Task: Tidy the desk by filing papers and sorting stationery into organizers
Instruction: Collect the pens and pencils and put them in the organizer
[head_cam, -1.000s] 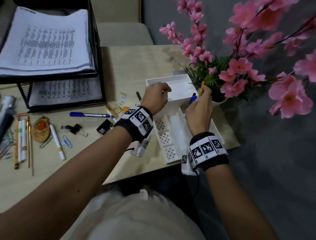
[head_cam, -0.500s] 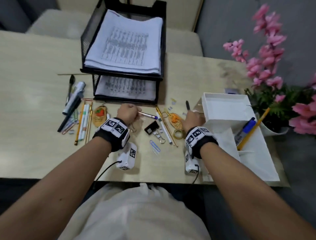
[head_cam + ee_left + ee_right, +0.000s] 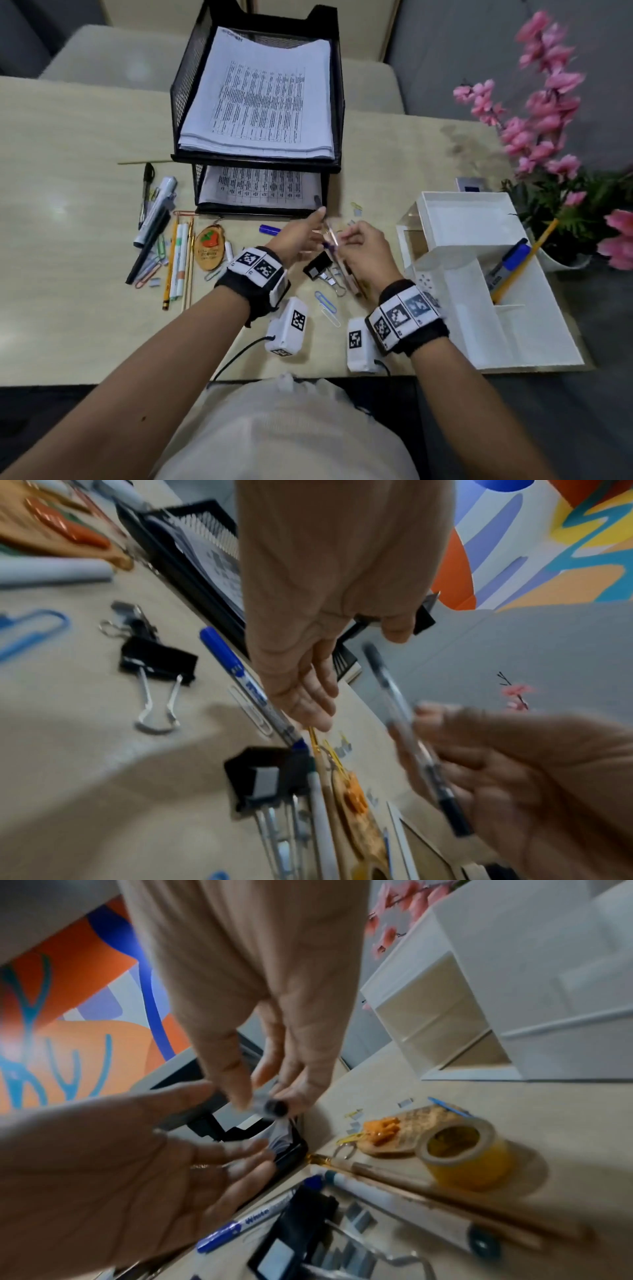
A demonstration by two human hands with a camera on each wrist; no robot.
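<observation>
1. Pen — a clear-barrelled ballpoint with a black cap [image 3: 407, 723] — sits in the right hand [image 3: 363, 250], above the pale wooden tabletop [image 3: 85, 144] in front of the black mesh paper tray [image 3: 337, 102]. Thumb and curled fingers pinch its barrel.
2. The left hand [image 3: 298, 236] hovers beside it with fingers straight and relaxed, holding nothing.
3. Judged from this, the step in hand is carrying the pen to the white compartmented desk organizer [image 3: 513, 329] at the right.
4. To do it well, keep the pinch near the barrel's middle so that the pen does not swing.
5. Tip it upright before it reaches the tall pen slot, where a blue marker [image 3: 507, 260] and a yellow pencil [image 3: 524, 257] already lean.
6. Lower it beside those two, not across them, so that nothing is levered out.
7. The free left hand could gather the blue-capped marker [image 3: 236, 674] lying just below it on the tabletop.
8. Half a second ago the left hand was down on the tabletop grasping a pen, and the right rested at the organizer's edge.
9. Now both hands are raised and meet over the black binder clip [image 3: 317, 265]; the pen appears to have passed from left to right.
</observation>
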